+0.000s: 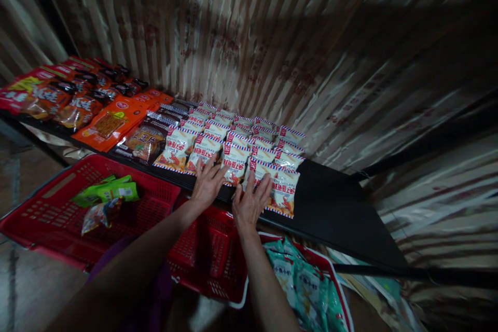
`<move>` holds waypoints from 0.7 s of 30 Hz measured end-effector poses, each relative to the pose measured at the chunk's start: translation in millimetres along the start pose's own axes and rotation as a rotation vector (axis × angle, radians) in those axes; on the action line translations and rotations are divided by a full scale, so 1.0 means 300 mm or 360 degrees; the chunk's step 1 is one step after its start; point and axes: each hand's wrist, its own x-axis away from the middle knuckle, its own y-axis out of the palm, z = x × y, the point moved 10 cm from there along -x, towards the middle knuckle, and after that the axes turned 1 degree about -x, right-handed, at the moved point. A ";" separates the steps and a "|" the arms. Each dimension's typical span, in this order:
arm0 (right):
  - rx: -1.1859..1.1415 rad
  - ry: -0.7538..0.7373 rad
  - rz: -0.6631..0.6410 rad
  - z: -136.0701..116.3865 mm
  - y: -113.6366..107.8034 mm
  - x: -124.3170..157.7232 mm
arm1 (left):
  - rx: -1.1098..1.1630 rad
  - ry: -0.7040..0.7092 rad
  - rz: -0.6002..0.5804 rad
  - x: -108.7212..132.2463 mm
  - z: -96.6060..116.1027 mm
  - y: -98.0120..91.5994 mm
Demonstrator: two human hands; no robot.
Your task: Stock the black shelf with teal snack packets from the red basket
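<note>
Several white snack bags (287,187) with red lettering and striped edges lie in rows on a black shelf (334,202). My left hand (207,182) rests on the front row, fingers spread over the lower edges of two bags. To its right, my right hand (252,201) lies with fingers apart on the front bags near the right end of the row. Neither hand is wrapped round a bag; the fingertips touch the packets from above. The palms and thumbs partly cover the bags beneath them.
Left along the shelf lie brown bread packets (142,137), orange packets (111,123) and red bags (23,91). Below stand a red basket (50,212) with green packets (109,191), another red basket (210,254), and one with teal bags (307,285). Corrugated sheeting (233,36) hangs behind.
</note>
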 end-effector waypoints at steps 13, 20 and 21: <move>-0.0028 0.0014 0.0015 -0.012 0.008 -0.018 | 0.0159 -0.0042 0.0027 0.003 -0.025 -0.009; 0.0091 -0.0009 -0.0011 -0.021 0.024 -0.010 | 0.0185 -0.0017 0.0124 0.003 -0.024 -0.023; 0.0102 -0.0007 -0.0021 -0.022 0.025 -0.009 | 0.0186 -0.0025 0.0139 0.002 -0.026 -0.027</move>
